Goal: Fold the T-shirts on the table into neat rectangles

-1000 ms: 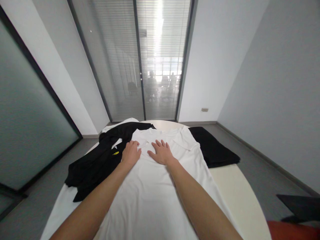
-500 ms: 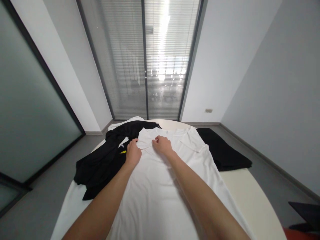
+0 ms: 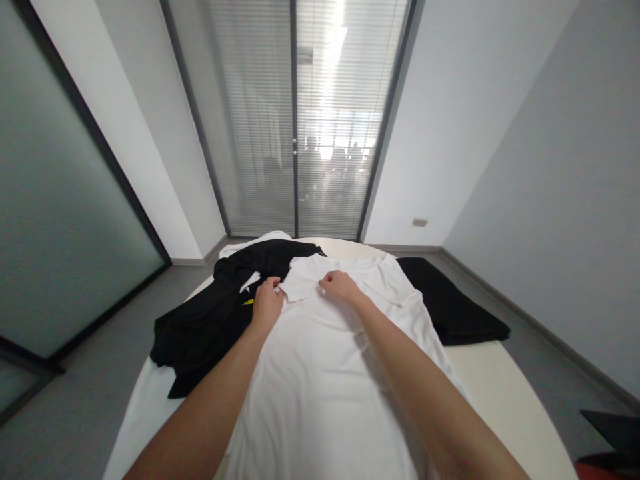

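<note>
A white T-shirt [image 3: 320, 387] lies spread over the table with its neck end away from me and both sleeves folded inward over the body. At the shirt's left shoulder edge, my left hand [image 3: 269, 303] is closed with thumb and fingertips on the corner of the folded left sleeve [image 3: 303, 281]. My right hand [image 3: 341, 287] is over the upper chest with its fingers curled together at that sleeve's inner end, apparently pinching the white cloth. The fingertips are partly hidden. The right sleeve [image 3: 390, 287] rests flat beyond my right wrist.
A rumpled black garment [image 3: 200, 333] with a white and yellow print lies to the left, over more white cloth [image 3: 143, 400]. On the right is a folded black garment [image 3: 445, 300]. The pale table [image 3: 505, 393] has a rounded edge. A glass partition with blinds [image 3: 325, 187] stands behind.
My right hand has shifted a little to the right. The left sleeve looks pulled straighter, its corner now beside my left fingertips. The camera view has tilted slightly.
</note>
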A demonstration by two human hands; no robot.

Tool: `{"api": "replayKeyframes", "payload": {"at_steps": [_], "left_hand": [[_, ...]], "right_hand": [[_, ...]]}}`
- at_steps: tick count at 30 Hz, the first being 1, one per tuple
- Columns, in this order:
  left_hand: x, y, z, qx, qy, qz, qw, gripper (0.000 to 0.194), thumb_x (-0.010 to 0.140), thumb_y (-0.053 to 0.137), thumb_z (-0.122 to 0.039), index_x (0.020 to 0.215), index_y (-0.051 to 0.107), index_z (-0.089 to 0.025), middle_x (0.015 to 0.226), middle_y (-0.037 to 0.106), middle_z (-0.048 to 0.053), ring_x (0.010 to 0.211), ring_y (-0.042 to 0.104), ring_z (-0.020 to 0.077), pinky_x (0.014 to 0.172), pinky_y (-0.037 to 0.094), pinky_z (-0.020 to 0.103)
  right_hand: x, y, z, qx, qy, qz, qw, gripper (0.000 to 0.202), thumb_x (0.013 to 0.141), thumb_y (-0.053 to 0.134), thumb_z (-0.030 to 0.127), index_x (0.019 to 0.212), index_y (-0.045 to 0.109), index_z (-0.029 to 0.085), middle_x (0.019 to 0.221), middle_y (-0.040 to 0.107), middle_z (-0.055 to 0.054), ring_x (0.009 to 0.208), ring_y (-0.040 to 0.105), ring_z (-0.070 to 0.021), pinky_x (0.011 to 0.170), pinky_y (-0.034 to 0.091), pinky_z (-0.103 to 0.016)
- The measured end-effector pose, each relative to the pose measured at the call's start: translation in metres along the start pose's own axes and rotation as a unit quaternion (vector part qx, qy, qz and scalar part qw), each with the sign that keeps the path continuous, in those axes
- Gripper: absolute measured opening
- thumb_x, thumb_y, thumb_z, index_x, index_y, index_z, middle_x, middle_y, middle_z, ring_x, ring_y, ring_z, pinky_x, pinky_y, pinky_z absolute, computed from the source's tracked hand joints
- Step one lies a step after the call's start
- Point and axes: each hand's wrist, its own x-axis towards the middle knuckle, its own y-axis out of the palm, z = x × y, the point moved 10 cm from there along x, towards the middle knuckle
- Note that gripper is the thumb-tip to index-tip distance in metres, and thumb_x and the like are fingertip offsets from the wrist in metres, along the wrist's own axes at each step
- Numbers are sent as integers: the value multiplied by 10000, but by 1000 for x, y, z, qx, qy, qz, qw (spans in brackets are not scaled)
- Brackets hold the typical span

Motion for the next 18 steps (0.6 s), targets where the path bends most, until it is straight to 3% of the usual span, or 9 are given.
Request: {"api": "replayKeyframes", "payload": {"at_steps": [3, 8, 14, 18], "left_hand": [[-1, -2, -5, 5, 3, 2, 1000, 237, 848, 582, -97, 1066, 667, -138, 1039, 710, 126, 972, 652, 236, 894, 486, 346], [-2, -7, -9, 9, 1, -3, 1000, 203, 836, 547, -55, 944, 680, -163, 965, 699, 95, 915, 641, 223, 844, 481, 327], [-3, -8, -10, 3, 1, -10, 1000, 215, 826, 527, -20, 885, 660, -178, 942, 680, 63, 899, 635, 196, 842, 475, 301], [-3, -5, -12, -1, 10, -3, 1000, 220, 810, 532, -6, 834, 651, -189, 930, 665, 49, 919, 634, 192, 857, 473, 298]], "right_hand": [[10, -1, 4, -4, 5, -18, 1000, 190, 803, 618, 353, 774, 702, 185, 837, 732, -84, 838, 652, -225, 701, 413, -279], [39, 10, 25, 35, 3, -35, 999, 295, 880, 577, 428, 1035, 673, 196, 1028, 737, -83, 964, 655, -216, 804, 435, -279], [75, 25, 40, 101, 35, -42, 993, 510, 939, 476, 547, 1193, 606, 124, 1186, 684, -183, 1101, 638, -266, 895, 447, -322], [90, 31, 45, 135, 28, -47, 989, 476, 888, 590, 450, 1231, 597, 120, 1213, 667, -181, 1106, 631, -252, 916, 455, -324]]}}
